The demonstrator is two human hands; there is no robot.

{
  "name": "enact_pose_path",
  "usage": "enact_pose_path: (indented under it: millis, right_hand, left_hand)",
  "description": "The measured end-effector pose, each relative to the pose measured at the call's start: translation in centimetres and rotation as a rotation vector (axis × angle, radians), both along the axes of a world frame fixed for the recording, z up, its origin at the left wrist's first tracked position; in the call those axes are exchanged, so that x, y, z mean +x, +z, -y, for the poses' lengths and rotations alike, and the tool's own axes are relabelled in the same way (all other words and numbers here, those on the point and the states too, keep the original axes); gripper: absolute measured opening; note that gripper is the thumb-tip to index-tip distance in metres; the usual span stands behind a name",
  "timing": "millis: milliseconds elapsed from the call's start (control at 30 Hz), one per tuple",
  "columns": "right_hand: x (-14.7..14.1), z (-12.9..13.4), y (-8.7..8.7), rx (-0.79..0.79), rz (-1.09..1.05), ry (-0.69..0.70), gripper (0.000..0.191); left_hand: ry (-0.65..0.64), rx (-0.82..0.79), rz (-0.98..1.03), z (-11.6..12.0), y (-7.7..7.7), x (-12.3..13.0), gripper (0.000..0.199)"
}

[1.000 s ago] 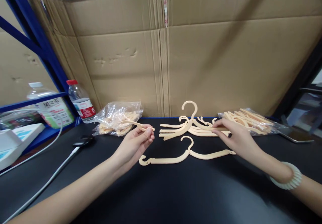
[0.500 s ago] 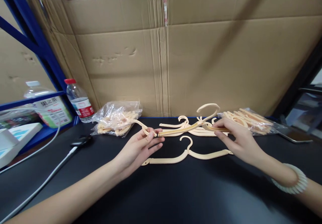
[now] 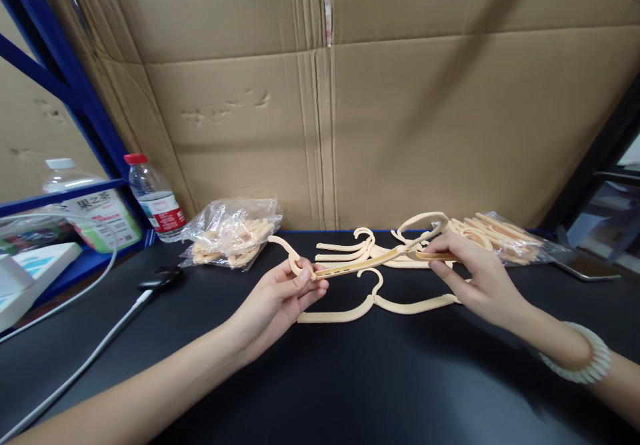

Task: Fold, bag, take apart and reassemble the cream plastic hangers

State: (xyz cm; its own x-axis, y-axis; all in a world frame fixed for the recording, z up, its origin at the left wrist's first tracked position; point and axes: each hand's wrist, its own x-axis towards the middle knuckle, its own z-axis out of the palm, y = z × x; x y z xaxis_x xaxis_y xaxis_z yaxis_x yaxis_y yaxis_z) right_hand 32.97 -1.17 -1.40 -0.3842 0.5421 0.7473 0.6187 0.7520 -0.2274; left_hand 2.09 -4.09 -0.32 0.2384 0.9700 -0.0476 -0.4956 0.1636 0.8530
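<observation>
A beige plastic clothes hanger (image 3: 357, 266) spans between my hands above the table, its underside groove turned partly toward me and its hook (image 3: 424, 219) tilted back to the right. My right hand (image 3: 477, 275) pinches its right arm. Between thumb and fingers, my left hand (image 3: 283, 298) grips a curved beige piece (image 3: 287, 248) against the tip of the left arm; whether the two are joined I cannot tell. Another hanger (image 3: 374, 302) lies flat just in front, its left end behind my left hand. Several more hangers (image 3: 345, 248) lie behind the held one, partly covered.
A clear bag of beige parts (image 3: 233, 238) lies at the back left, another bag (image 3: 505, 235) at the back right beside a phone (image 3: 585, 265). A red-capped bottle (image 3: 156, 198), a cable (image 3: 95, 358) and a black plug (image 3: 159, 280) are left. Cardboard (image 3: 240, 112) walls the back.
The held hanger has rolled, so its hook sits lower and more to the right. The curved piece has turned more upright and now meets the arm tip, where a small gap showed.
</observation>
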Motion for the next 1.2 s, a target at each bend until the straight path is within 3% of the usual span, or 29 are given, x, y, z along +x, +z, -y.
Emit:
enact_pose_path:
  millis: [533, 900, 1200]
  right_hand:
    - [-0.3, 0.3, -0.2, 0.154, 0.017, 0.013, 0.016]
    - [-0.8, 0.9, -0.4, 0.225, 0.038, 0.012, 0.019]
    - [-1.1, 1.3, -0.4, 0.229, 0.099, -0.045, 0.015]
  left_hand:
    - [0.025, -0.059, -0.031, 0.2, -0.4, 0.2, 0.018]
    - [0.057, -0.007, -0.066, 0.4, -0.4, 0.4, 0.021]
    - [0.2, 0.001, -0.087, 0.6, -0.3, 0.6, 0.023]
